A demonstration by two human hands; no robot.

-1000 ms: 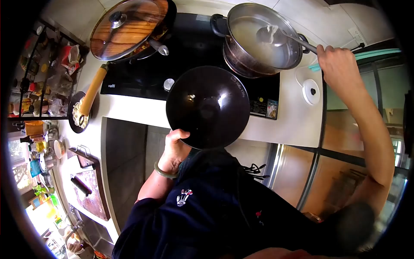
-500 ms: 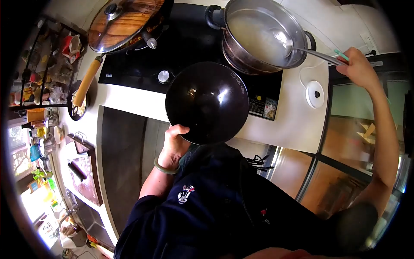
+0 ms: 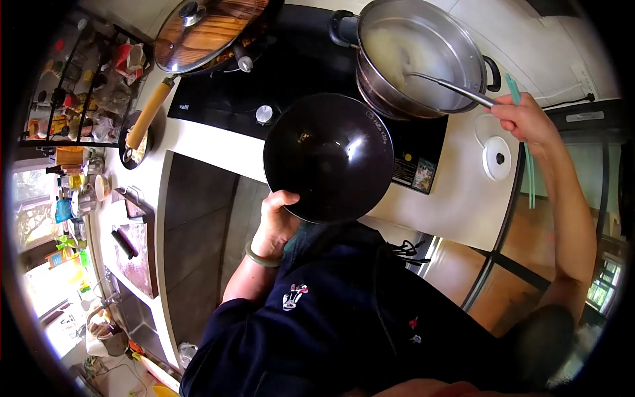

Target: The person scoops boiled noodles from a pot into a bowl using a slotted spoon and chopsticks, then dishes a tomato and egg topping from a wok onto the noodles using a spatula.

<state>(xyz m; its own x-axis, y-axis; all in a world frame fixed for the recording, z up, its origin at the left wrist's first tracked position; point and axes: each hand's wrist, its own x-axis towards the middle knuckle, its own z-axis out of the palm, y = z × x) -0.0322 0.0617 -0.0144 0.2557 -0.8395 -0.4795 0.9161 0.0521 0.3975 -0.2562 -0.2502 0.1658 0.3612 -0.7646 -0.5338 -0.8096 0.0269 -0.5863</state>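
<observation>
In my left hand (image 3: 279,221) is a black bowl (image 3: 329,157), gripped at its near rim with the thumb inside; only light reflections show in it. My right hand (image 3: 526,121) is closed around the handle of a metal ladle (image 3: 453,88), and it also holds green chopsticks (image 3: 530,173) that point downward. The ladle's head is sunk in cloudy, pale liquid inside a steel pot (image 3: 423,56) with black side handles. That pot stands on the black cooktop (image 3: 297,63), just beyond the bowl.
A lidded pan (image 3: 205,33) with a wooden handle sits at the cooktop's left. Beside it is a small dark dish (image 3: 137,147). A round white lid-like disc (image 3: 496,159) lies on the right counter. A rack (image 3: 73,86) of jars and packets stands far left.
The ladle's head has moved left and sunk into the liquid; before, it showed near the pot's right side. My right hand has come lower, with the chopsticks now plainly visible. The bowl stays held.
</observation>
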